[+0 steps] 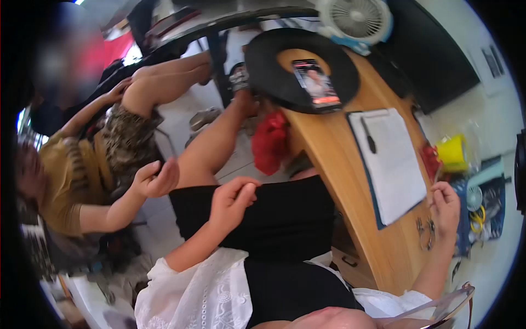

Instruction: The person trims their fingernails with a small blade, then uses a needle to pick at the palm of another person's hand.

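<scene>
My left hand (233, 204) is raised above my black-clad lap, fingers curled and thumb pressed to the index finger; anything in that pinch is too small to make out. Over the desk's right part, my right hand (445, 207) has its fingertips pinched together by a thin, blurred item I cannot name. Just left of it lies a dark clipboard (379, 218) bearing white paper (395, 164), with a black pen-like object (371, 143) on top. Small metal scissors or nippers (426, 233) rest below my right hand. A lit phone (316, 85) lies across a black ring-shaped disc (268, 60).
The wooden desk (323, 140) runs along my right side. On it stand a white fan (359, 21), a dark monitor (424, 49) and a yellow cup (452, 153). A red bag (269, 143) hangs by its edge. Another person in yellow (60, 189) sits at left, hand (159, 178) raised.
</scene>
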Motion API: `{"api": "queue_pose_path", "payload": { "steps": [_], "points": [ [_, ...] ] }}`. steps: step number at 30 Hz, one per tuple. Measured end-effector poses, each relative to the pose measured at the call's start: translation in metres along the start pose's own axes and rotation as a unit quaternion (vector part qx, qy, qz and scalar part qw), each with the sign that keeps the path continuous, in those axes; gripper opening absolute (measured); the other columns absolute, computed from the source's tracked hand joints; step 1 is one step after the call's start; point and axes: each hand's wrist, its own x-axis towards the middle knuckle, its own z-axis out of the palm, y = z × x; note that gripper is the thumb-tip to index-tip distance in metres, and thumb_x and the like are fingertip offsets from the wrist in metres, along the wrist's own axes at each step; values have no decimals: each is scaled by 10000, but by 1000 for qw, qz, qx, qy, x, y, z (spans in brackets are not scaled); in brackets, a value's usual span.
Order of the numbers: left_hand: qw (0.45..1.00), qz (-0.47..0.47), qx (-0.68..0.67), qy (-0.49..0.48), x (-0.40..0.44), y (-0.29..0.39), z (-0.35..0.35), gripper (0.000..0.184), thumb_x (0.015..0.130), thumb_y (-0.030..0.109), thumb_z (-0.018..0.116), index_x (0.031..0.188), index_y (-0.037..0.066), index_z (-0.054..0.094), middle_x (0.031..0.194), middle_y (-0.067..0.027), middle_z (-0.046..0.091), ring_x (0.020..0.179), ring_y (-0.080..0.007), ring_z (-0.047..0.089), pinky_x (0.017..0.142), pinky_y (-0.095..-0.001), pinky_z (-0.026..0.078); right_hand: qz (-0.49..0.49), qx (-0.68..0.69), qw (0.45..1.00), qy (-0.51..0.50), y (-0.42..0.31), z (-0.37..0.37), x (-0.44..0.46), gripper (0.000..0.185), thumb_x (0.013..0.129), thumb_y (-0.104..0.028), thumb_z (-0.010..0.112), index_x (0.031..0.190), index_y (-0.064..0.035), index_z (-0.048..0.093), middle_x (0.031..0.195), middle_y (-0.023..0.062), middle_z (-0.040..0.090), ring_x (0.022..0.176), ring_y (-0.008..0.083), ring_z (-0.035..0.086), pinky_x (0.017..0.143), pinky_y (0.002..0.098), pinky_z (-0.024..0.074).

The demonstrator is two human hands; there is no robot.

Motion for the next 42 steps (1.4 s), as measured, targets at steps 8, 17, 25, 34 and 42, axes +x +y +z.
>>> {"api": "queue_pose_path", "payload": {
  "steps": [8,17,25,34,42],
  "points": [
    [998,34,8,53,-13,-7,-23,183,968,155,572,1007,11,679,758,-46,637,684,-84,606,616,-224,480,161,418,802,-395,-133,231,20,139,981,-139,572,1042,-15,578,842,18,549,698,98,554,606,246,470],
    [997,-27,11,77,-16,-30,-45,208,1000,179,523,1039,31,663,814,-4,606,736,-58,561,662,-204,472,90,413,771,-476,-177,350,29,252,949,-110,619,1183,-37,562,973,36,615,879,127,619,795,294,521],
    [991,61,36,113,-17,-52,-60,220,1001,198,522,1044,33,662,809,-24,621,734,-81,588,665,-228,492,55,481,736,-473,-204,446,27,296,912,-42,655,1169,-42,508,966,68,657,841,136,640,767,258,526],
    [993,43,-16,109,-14,-44,-65,204,976,180,558,1012,11,667,755,-55,635,683,-121,606,640,-263,492,25,474,742,-473,-216,467,22,316,921,-31,640,1196,-25,485,978,78,671,902,120,649,796,255,535],
    [994,43,0,102,-14,-48,-63,213,986,172,548,1024,2,670,780,-52,638,696,-95,603,638,-246,497,-4,467,751,-467,-221,476,25,308,931,-42,629,1198,-13,478,999,95,671,887,130,652,833,284,535]
  ]
}}
